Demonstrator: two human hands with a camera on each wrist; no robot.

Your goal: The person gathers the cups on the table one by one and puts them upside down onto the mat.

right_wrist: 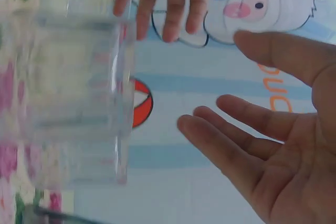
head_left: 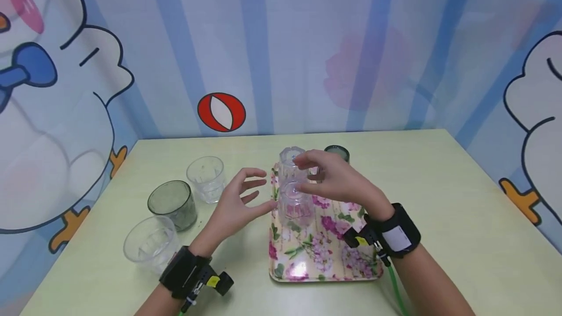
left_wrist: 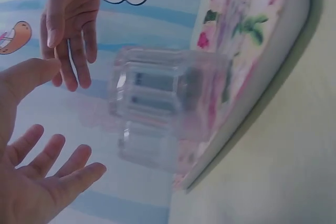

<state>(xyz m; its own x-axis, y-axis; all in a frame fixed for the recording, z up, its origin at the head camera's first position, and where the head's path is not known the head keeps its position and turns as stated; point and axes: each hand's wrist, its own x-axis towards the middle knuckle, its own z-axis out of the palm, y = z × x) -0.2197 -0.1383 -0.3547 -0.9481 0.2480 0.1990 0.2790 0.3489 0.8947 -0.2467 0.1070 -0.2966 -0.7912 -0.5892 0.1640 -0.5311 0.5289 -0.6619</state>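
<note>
Two clear glasses stand mouth down along the left side of a flowered tray [head_left: 303, 257], a nearer glass [head_left: 296, 208] and a farther glass [head_left: 291, 160]. My left hand [head_left: 239, 204] is just left of the nearer glass, fingers spread and holding nothing. Above the tray, to the right of the two glasses, my right hand [head_left: 338, 179] has its fingers apart and also holds nothing. Both wrist views show a gap between the hands and the clear glass [left_wrist: 152, 87]. A dark green glass [head_left: 338, 151] at the tray's back right is partly hidden behind the right hand.
Left of the tray, three upright glasses stand on the pale table [head_left: 439, 208]: a near clear tumbler [head_left: 151, 243], a green tumbler [head_left: 175, 206] and a far clear tumbler [head_left: 207, 179]. A printed curtain [head_left: 281, 52] hangs behind the table.
</note>
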